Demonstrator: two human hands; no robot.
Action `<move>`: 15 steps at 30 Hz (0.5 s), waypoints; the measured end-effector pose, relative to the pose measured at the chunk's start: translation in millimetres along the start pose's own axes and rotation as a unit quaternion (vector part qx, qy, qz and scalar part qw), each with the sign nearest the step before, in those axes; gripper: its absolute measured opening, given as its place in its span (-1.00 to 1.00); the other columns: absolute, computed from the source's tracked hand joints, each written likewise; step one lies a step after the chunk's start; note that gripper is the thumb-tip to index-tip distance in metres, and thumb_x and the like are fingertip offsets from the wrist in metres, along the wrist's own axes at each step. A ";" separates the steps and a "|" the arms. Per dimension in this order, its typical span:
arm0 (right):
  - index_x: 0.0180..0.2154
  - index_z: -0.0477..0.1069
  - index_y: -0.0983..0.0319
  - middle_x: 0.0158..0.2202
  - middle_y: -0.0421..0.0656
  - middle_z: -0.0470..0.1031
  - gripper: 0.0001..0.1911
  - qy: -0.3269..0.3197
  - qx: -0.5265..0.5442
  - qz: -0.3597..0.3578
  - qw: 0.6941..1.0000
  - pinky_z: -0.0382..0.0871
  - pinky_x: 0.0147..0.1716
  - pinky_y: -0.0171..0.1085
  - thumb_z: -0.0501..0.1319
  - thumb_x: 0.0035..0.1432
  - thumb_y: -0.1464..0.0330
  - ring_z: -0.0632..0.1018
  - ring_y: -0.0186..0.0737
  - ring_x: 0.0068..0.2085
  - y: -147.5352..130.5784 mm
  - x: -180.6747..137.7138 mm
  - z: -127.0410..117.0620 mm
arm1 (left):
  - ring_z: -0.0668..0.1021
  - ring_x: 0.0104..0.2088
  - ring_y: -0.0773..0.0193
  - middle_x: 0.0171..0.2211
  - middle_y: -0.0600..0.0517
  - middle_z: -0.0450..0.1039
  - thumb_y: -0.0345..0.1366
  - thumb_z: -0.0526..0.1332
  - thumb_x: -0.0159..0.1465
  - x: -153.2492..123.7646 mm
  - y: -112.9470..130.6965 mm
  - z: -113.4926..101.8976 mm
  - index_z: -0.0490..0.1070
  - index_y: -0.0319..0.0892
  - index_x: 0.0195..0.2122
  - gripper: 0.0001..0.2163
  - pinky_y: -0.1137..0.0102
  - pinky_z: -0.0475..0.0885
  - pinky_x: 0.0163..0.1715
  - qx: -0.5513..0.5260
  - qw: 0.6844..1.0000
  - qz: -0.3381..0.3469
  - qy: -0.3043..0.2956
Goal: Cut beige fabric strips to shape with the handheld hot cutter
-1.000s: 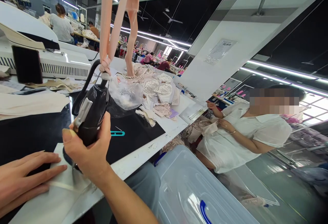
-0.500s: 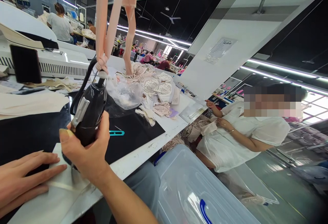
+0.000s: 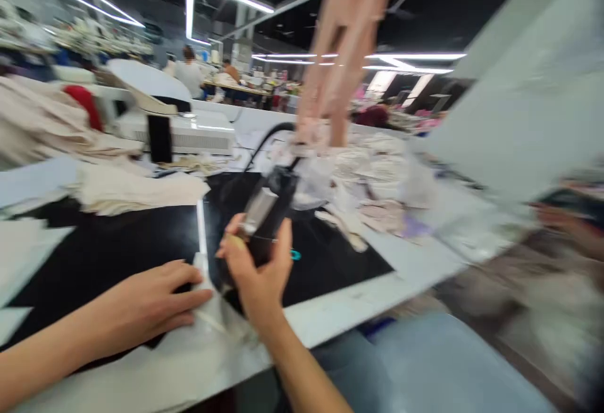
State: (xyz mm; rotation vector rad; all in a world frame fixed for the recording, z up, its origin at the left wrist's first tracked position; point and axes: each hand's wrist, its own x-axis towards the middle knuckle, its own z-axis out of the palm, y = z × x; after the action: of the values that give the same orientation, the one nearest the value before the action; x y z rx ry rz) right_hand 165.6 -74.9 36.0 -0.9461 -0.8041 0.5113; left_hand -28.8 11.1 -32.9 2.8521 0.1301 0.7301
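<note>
My right hand point(image 3: 259, 265) is wrapped round the body of a black electric fabric cutter point(image 3: 278, 189). Peach fabric straps point(image 3: 342, 54) hang from above and are tied near the cutter's top, where a black cord comes off. Its lower end meets pale cloth point(image 3: 160, 369) at the table's front edge; the blade is hidden and blurred. My left hand point(image 3: 165, 296) lies with fingers stretched out, fingertips on the pale cloth just left of the cutter. Under both hands spreads a black mat point(image 3: 155, 237). A small teal tool point(image 3: 295, 254) is partly visible behind my right hand.
Cream cloth pieces point(image 3: 141, 189) lie on the mat's far left. Lace pieces and a clear plastic bag point(image 3: 314, 180) are heaped behind the cutter. A dark phone point(image 3: 160, 138) leans at the back. A translucent bin point(image 3: 425, 356) stands front right, near a blurred co-worker.
My view has swung left, so hands, cutter and table appear further right and the image is blurred. The right hand still grips the cutter; the left still rests on the cloth.
</note>
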 end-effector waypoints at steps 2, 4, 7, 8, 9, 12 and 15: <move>0.01 0.44 0.03 -0.33 -0.35 0.68 -0.47 0.003 0.000 -0.040 0.999 0.59 -0.46 -0.31 0.61 0.08 0.31 0.57 -0.30 -0.51 4.1 4.1 -8.4 | 0.68 -0.01 0.09 0.08 -0.06 0.66 -0.09 0.24 0.75 3.9 3.6 -4.1 0.62 -0.03 0.26 -0.76 0.32 0.62 0.13 0.059 0.996 0.009 -0.072; 0.03 0.50 0.03 -0.33 -0.34 0.70 -0.50 -0.001 0.010 -0.074 0.997 0.65 -0.45 -0.30 0.64 0.15 0.32 0.63 -0.27 -0.50 11.3 10.0 -14.4 | 0.68 0.02 0.07 0.13 -0.10 0.65 -0.02 0.27 0.73 7.9 2.0 -6.5 0.60 -0.07 0.29 -0.70 0.27 0.62 0.19 0.086 0.990 0.012 -0.108; -0.06 0.57 0.05 -0.29 -0.30 0.73 -0.63 -0.022 0.022 -0.103 0.994 0.71 -0.45 -0.30 0.68 0.24 0.26 0.68 -0.27 -0.47 17.0 15.6 -17.3 | 0.67 0.06 0.08 0.16 -0.12 0.64 0.02 0.22 0.75 10.9 -1.7 -7.6 0.58 -0.07 0.34 -0.65 0.27 0.59 0.25 0.087 0.989 0.009 -0.116; -0.10 0.58 0.06 -0.29 -0.29 0.73 -0.66 -0.024 0.024 -0.110 0.993 0.71 -0.45 -0.31 0.68 0.26 0.24 0.68 -0.28 -0.47 16.6 16.0 -17.1 | 0.67 0.05 0.08 0.15 -0.13 0.64 0.02 0.21 0.76 11.3 -1.9 -7.4 0.58 -0.07 0.34 -0.64 0.27 0.59 0.24 0.086 0.990 0.010 -0.115; -0.12 0.59 0.07 -0.29 -0.29 0.72 -0.68 -0.025 0.026 -0.116 0.993 0.71 -0.46 -0.32 0.67 0.27 0.23 0.68 -0.29 -0.47 15.4 16.0 -16.5 | 0.66 0.03 0.08 0.15 -0.13 0.63 0.03 0.19 0.76 11.4 -1.5 -7.2 0.58 -0.07 0.35 -0.63 0.26 0.59 0.23 0.086 0.990 0.010 -0.113; -0.13 0.59 0.06 -0.31 -0.31 0.72 -0.68 -0.026 0.032 -0.126 0.991 0.70 -0.46 -0.34 0.67 0.28 0.22 0.67 -0.31 -0.49 11.3 15.3 -14.0 | 0.65 -0.02 0.09 0.11 -0.11 0.62 0.04 0.17 0.76 11.9 1.0 -6.6 0.57 -0.05 0.36 -0.62 0.25 0.61 0.18 0.087 0.990 0.010 -0.111; -0.12 0.59 0.05 -0.31 -0.33 0.73 -0.69 -0.031 0.038 -0.125 0.991 0.71 -0.47 -0.34 0.67 0.27 0.26 0.68 -0.30 -0.49 9.9 15.4 -12.1 | 0.63 -0.05 0.09 0.08 -0.11 0.61 0.05 0.19 0.75 12.8 3.1 -6.8 0.56 -0.04 0.38 -0.62 0.25 0.61 0.15 0.091 0.989 0.011 -0.117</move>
State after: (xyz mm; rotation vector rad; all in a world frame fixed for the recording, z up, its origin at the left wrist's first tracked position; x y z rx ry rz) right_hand 184.1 -65.3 29.1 -0.7484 -0.9377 0.3513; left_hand -20.8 10.9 -20.4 3.0919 0.1366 0.4015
